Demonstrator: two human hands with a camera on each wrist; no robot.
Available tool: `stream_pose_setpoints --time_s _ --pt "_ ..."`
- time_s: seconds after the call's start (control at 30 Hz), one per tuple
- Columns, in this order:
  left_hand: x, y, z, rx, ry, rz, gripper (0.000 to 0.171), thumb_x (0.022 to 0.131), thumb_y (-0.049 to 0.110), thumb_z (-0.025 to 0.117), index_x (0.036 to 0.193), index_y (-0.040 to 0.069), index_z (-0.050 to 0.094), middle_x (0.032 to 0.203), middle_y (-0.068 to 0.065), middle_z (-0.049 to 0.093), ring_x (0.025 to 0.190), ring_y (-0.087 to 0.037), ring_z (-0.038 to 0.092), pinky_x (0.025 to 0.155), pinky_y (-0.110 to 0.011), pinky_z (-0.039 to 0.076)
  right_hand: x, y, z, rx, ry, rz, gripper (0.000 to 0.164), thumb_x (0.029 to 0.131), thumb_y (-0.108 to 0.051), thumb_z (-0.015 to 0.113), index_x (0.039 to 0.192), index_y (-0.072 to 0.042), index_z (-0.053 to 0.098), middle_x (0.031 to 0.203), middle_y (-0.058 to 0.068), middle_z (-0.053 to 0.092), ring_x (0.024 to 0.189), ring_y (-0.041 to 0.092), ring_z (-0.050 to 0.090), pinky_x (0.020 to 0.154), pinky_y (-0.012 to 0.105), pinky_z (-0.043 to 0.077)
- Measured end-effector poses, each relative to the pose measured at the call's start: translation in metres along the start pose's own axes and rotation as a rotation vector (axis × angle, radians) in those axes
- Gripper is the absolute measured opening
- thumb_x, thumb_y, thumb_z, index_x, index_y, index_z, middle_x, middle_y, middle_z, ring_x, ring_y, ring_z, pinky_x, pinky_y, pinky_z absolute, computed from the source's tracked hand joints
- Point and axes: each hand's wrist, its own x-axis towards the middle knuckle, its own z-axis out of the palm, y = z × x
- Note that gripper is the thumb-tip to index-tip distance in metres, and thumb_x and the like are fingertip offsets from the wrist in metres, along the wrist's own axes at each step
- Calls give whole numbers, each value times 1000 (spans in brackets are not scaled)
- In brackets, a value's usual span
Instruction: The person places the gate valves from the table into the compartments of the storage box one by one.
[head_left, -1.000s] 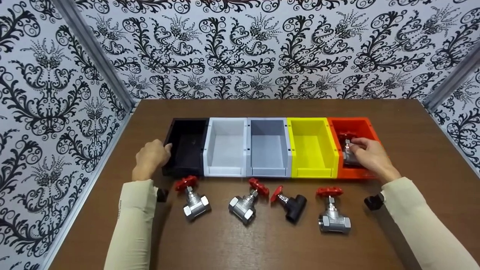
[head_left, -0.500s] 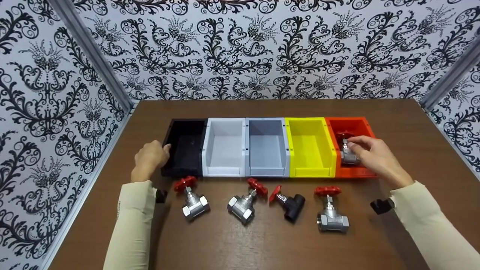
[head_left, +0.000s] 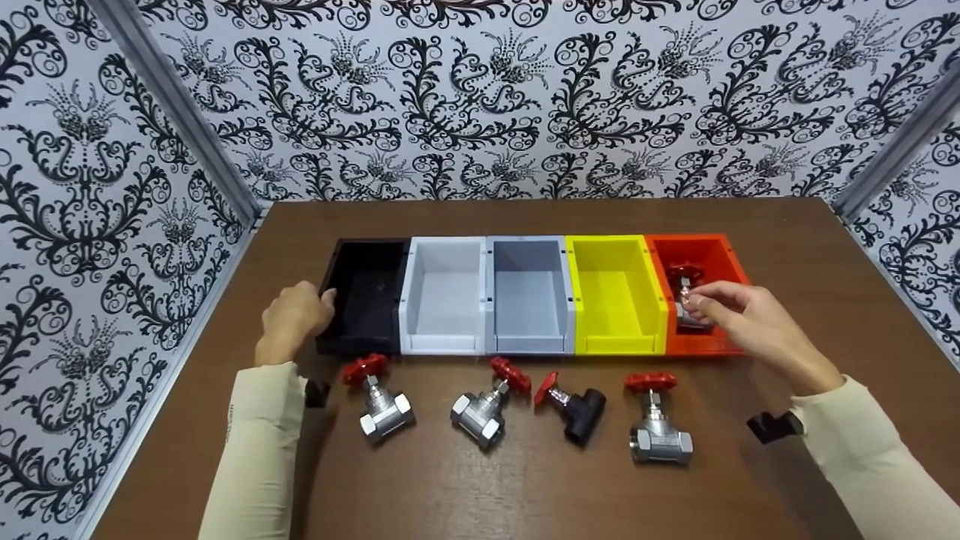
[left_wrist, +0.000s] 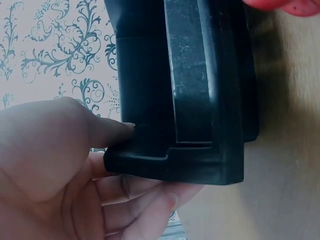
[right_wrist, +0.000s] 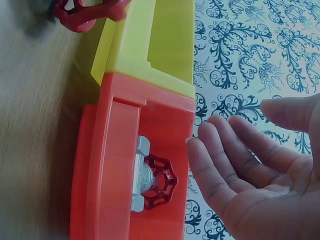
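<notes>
My left hand grips the left side wall of the black bin, with its thumb over the rim and its fingers beneath, as the left wrist view shows. At the other end of the row, the red-orange bin holds a silver valve with a red handwheel. Just above that bin is my right hand, its fingers loosely bent. Nothing is between the thumb and fingertips in the right wrist view, and the valve lies apart from them.
Between the end bins stand a white bin, a grey bin and a yellow bin. In front lie silver valves, one at left, one mid-row, one at right, plus a black-bodied valve. Patterned walls enclose the table.
My right hand has drawn back from the valve in the red-orange bin, toward the right and nearer to me. The left hand keeps its hold on the black bin.
</notes>
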Motion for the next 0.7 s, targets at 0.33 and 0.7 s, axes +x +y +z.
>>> stream_pose_setpoints --time_s 0.33,0.7 --pt "-6 -2 -5 -27 70 9 56 100 42 49 111 -11 62 120 -40 58 106 -56 58 84 -65 45 -8 4 3 107 -71 -50 38 103 -24 55 125 8 61 110 22 70 86 11 70 78 21 55" --pt "-6 1 -7 -17 61 -3 53 99 39 53 114 -11 61 121 -39 58 108 -55 58 87 -64 45 -19 17 11 233 -262 14 43 102 -25 56 125 12 57 116 27 66 96 21 69 84 26 56"
